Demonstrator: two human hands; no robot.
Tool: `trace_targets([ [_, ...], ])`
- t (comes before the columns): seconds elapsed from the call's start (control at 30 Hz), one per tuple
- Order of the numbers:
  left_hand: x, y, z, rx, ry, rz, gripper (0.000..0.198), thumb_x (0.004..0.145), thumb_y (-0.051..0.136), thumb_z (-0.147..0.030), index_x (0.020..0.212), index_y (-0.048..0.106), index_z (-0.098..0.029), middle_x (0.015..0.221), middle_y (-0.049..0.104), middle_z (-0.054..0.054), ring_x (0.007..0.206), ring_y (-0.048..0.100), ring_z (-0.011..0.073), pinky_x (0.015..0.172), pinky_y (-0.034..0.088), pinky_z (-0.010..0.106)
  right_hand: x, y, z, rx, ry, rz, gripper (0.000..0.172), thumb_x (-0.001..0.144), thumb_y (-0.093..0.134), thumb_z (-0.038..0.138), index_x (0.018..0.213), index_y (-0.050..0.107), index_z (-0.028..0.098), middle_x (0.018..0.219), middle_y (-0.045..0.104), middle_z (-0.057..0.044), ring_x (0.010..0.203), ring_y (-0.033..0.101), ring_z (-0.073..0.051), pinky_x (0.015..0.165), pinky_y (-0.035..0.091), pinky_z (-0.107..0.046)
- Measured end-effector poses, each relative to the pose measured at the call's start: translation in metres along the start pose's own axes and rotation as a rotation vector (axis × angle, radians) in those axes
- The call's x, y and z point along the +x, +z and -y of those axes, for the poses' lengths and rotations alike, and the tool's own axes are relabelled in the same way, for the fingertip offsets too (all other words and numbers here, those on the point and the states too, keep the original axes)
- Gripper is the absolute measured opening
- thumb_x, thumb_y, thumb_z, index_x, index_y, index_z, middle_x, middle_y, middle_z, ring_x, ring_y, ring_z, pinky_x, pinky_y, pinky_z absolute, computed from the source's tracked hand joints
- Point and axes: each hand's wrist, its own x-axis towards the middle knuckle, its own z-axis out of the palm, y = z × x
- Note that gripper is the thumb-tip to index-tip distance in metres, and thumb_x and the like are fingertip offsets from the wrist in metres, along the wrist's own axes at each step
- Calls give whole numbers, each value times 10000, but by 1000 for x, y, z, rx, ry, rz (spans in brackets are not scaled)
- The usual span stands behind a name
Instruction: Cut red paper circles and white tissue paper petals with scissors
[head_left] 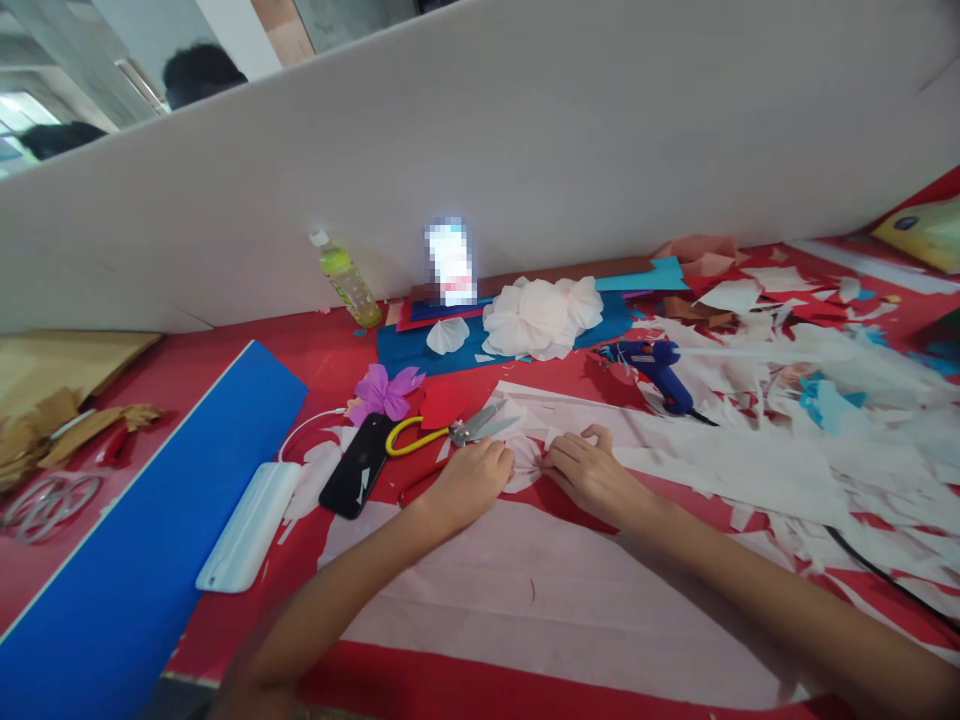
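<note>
Between my two hands is a pale pink piece of crepe-like paper [523, 462], fanned out and gathered in folds. My left hand [474, 482] closes on its left edge with curled fingers. On the other side my right hand [583, 468] pinches its right edge, the fingertips partly hidden. Yellow-handled scissors [420, 438] lie with parted blades just beyond my left hand. A wide sheet of pale paper [555, 590] spreads on the red table under my forearms. Farther back stand white paper flowers [536, 315] beside a single loose petal [448, 336].
A blue glue gun [656, 372] lies at right among paper scraps [885, 470]. Left are a black phone [358, 468], a white power bank [251, 528], a purple paper flower [386, 392] and a blue board [161, 530]. A bottle [349, 280] and lit phone [451, 262] lean against the partition [600, 130].
</note>
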Motion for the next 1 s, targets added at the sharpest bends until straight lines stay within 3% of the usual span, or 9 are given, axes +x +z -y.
trace_targets([
  [0.27,-7,-15,-1,4,-25,160,208,831,366,0,892,530,-112,946,600,109,871,568,226,698,436,321,1,-2,1,35,12,12,339,959,316,191,757,588,166,713,609,-28,697,510,-132,771,207,-325],
  [0.6,-8,-35,-3,67,-31,253,244,819,361,0,911,566,-94,938,623,124,889,573,237,702,439,322,2,-5,2,38,11,16,332,956,322,182,747,579,159,708,603,-24,697,521,-134,760,209,-322],
  [0.8,-10,-28,3,64,-26,204,218,835,378,-31,859,582,-102,897,623,124,839,559,232,696,422,334,2,-4,2,31,4,5,313,949,344,181,738,574,160,710,605,-21,694,520,-132,761,212,-321],
  [1.0,-7,-17,13,-50,-18,-8,262,929,345,-200,828,578,-134,846,604,72,814,537,196,712,414,319,0,0,0,12,-44,17,317,954,339,195,750,579,159,704,595,-19,672,499,-130,761,218,-324],
])
